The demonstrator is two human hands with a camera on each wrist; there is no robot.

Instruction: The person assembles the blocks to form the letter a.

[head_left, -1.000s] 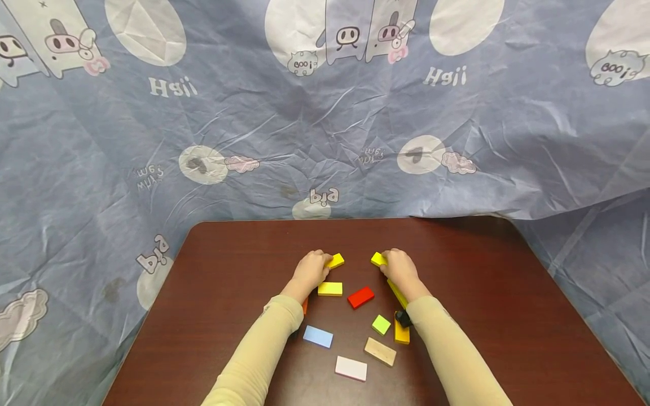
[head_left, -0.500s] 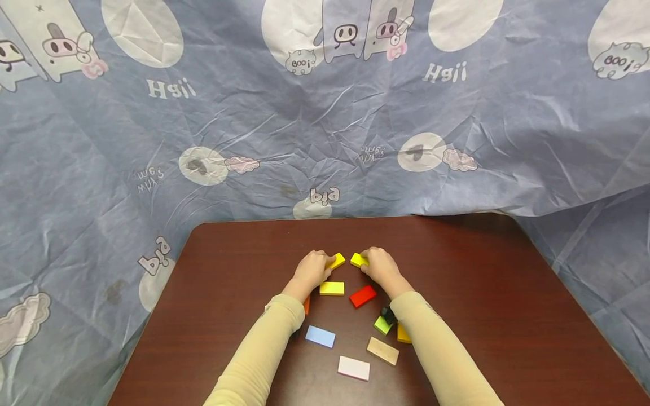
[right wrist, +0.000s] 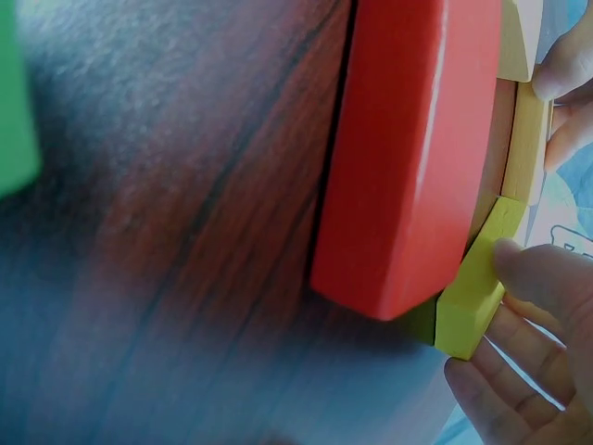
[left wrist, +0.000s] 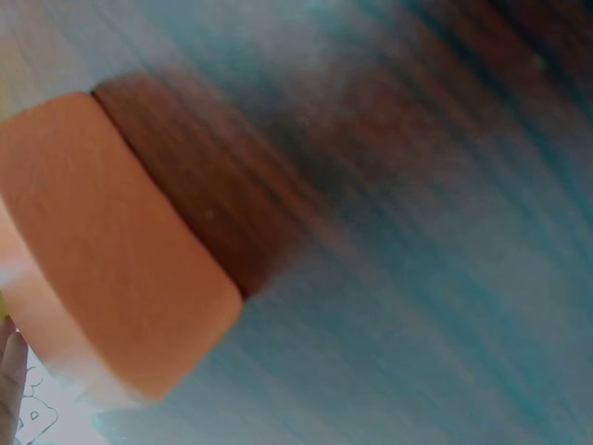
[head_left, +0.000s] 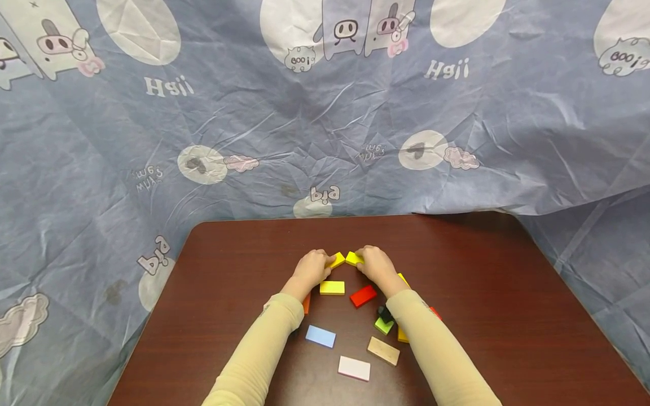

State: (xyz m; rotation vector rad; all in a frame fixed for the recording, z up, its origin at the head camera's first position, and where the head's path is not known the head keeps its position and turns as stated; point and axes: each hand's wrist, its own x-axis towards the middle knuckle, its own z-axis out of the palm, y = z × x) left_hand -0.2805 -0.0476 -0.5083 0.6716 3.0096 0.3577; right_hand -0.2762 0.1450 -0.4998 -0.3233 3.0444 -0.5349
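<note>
In the head view, my left hand [head_left: 311, 268] grips a yellow block [head_left: 337, 260] near the far side of the table. Opposite it, my right hand [head_left: 377, 264] pinches a second yellow block [head_left: 352, 259]. The two blocks slant toward each other, their inner ends right at one another. From the right wrist, thumb and fingers show on either side of the yellow block [right wrist: 477, 287], with the left hand's block [right wrist: 526, 139] beyond. Nearer lie a pale yellow block [head_left: 332, 288] and a red block [head_left: 363, 296]. An orange block [left wrist: 111, 241] fills much of the left wrist view.
Toward the front lie a blue block [head_left: 320, 336], a white block [head_left: 354, 368], a wood-coloured block [head_left: 383, 351] and a green block [head_left: 383, 325]. Beside the right sleeve, a darker yellow block [head_left: 403, 335] is partly covered. A printed cloth [head_left: 254, 124] hangs behind the table [head_left: 482, 293].
My right hand has moved left with its yellow block, bringing it up to the block in my left hand. My left hand has stayed in place.
</note>
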